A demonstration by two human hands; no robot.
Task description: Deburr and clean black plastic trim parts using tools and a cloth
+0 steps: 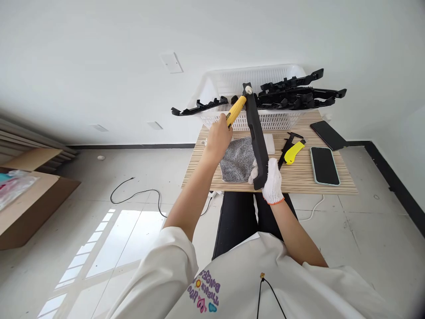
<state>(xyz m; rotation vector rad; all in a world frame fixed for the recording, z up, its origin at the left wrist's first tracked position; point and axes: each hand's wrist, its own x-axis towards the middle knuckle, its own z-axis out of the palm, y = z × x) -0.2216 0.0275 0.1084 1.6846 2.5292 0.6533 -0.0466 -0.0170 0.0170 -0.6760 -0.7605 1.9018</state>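
My left hand (219,138), bare, is closed around the handle of a yellow tool (236,110). The tool's pale tip meets the upper end of a long black plastic part (257,128); what kind of tip it is I cannot make out. My right hand (272,182), in a white knit glove with an orange cuff edge, grips the lower end of that part, its fingertips showing on the far side. The part slants upright above the small table. Under it lies a grey speckled cloth (237,160).
Behind the table (341,188), a white plastic basket (232,74) holds several black plastic parts (292,95). To the right lie a black caliper (287,144), a yellow cutter (294,153) and two phones (325,166). A cardboard box (29,217) and a black cable (142,191) occupy the floor leftward.
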